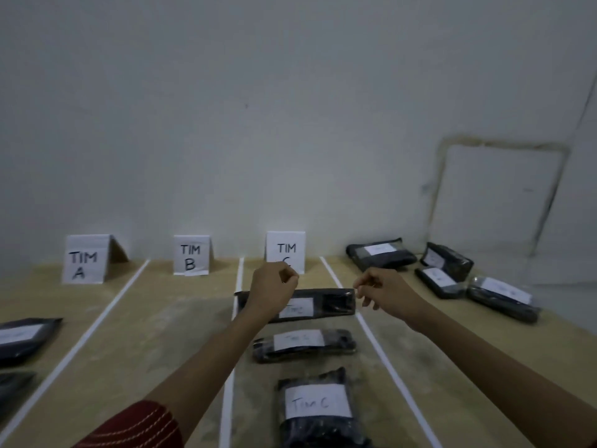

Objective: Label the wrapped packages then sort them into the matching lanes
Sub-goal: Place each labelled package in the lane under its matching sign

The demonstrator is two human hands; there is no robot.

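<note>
Tan board surface [181,318] against a plain white wall [226,124]. Three white tape strips [97,321] run away from the camera and split the surface into lanes. Three folded paper signs stand at the wall end: TIM A sign [84,259], TIM B sign [191,255] and TIM C sign [286,248], the last with its lower edge hidden behind the left fingers. Packages are dark contents in shiny clear wrap, each with a white paper label on top. Count in view: nine. Three lie in the lane in front of the TIM C sign. The far package [336,302] lies crosswise directly beneath both sets of fingers, its left end reaching the middle strip and its label partly covered by the left wrist. The middle package [303,345] lies crosswise, nearer the camera than the fingers. The near package [318,405] lies lengthwise, its label reading "Tim C". The right cluster [439,281] is four packages beyond and right of the right fingers, outside the last strip; their label writing is too blurred to read. The left pair [22,337] sits far left of the left fingers, cropped by the frame edge. Left hand [274,286] hovers over the far package, fingers loosely curled, nothing held. Right hand [381,292] is near that package's right end, fingers hanging loosely bent, nothing held; contact with the wrap cannot be told. Red stitched sleeve [135,428] is on the left arm.
</note>
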